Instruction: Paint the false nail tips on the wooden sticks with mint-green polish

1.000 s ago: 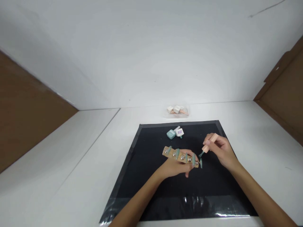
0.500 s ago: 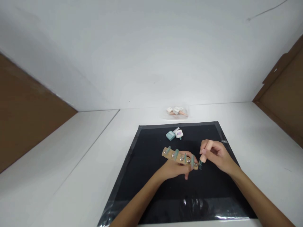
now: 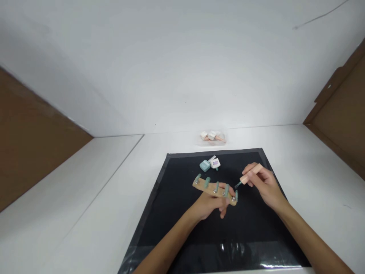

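Observation:
My left hand [image 3: 209, 205] grips a narrow wooden nail display stand [image 3: 211, 190] from below. Along the stand, several green false nails [image 3: 207, 182] rise on silvery round holders. In my right hand [image 3: 264, 184] is a nail polish brush [image 3: 251, 174], pinched by its long peach cap-handle. The dark bristle end points down and left, close to the stand's right end beside the last green nail [image 3: 236, 195]; whether it touches anything I cannot tell. Farther back lie a teal polish bottle [image 3: 205, 165] and a white bottle with a purple label [image 3: 215, 163].
A black mat [image 3: 182, 224] under a glossy clear sheet covers the white table [image 3: 99, 205]. Behind it sits a clear plastic tray [image 3: 211, 142] with white and peach bottles. Brown cardboard panels [image 3: 342, 114] stand at both sides, and a white wall rises behind.
The brush has swung from steep to a flatter slant, its tip shifting up and left. My left hand has tilted the stand, so the nails stand more upright.

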`<state>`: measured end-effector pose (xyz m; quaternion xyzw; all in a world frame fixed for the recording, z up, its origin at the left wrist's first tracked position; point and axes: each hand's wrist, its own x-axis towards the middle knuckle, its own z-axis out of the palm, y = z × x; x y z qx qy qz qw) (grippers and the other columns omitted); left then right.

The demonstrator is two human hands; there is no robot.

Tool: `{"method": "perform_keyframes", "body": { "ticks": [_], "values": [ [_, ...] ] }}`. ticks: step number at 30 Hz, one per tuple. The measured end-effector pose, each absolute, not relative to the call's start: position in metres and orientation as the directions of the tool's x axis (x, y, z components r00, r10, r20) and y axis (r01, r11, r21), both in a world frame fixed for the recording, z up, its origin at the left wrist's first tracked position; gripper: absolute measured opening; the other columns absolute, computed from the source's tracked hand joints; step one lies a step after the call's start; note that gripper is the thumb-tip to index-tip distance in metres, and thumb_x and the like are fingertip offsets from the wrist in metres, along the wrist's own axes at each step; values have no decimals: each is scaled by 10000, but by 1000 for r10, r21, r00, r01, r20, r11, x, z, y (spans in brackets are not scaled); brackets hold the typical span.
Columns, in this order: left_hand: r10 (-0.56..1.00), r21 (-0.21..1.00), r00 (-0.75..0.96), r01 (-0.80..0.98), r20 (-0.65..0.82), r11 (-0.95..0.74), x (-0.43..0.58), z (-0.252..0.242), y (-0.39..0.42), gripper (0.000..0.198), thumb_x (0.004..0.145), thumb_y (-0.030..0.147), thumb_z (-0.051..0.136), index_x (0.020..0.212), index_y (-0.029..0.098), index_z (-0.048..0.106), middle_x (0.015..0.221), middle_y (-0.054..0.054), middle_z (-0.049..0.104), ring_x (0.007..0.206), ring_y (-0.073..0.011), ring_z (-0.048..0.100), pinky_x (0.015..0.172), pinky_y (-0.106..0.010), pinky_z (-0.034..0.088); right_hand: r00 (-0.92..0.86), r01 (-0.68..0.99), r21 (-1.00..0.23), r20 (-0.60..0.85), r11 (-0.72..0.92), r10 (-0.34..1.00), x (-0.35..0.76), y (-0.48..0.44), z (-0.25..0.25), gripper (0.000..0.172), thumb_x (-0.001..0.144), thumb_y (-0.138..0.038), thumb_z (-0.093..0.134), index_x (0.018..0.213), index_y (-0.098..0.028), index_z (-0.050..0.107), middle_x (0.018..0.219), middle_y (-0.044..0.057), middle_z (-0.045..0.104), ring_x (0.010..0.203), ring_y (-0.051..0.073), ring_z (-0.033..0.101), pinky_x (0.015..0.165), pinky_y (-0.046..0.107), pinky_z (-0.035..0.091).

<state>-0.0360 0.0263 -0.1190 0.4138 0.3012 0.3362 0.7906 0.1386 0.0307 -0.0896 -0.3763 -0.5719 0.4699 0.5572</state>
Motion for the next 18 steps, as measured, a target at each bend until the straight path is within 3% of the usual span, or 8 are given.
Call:
{"method": "perform_keyframes", "body": {
  "ticks": [7,12,18],
  "values": [
    [781,738,602,-450,-164,502,-36,-120,26,310,522,282,772,718,130,585,439,80,459,329,-11,293,282,-131,334,-226,-319,-933,248,169,942,139,28,-91,241,785,-424,623,775,-188,671,679,-3,560,480,70,460,450,219,359],
    [773,727,613,-456,-161,513,-37,-120,26,297,540,274,761,714,132,568,439,82,444,326,-6,281,284,-126,326,-330,-315,-936,260,154,908,140,26,-94,179,791,-374,633,796,-203,686,696,6,602,494,73,487,481,220,397],
    [755,725,639,-450,-148,522,-37,-120,25,299,555,275,757,726,133,557,458,80,456,327,-4,283,290,-124,324,-307,-286,-946,238,149,921,140,29,-98,143,796,-347,633,788,-215,688,701,4,629,505,75,488,491,213,398]
  ]
}}
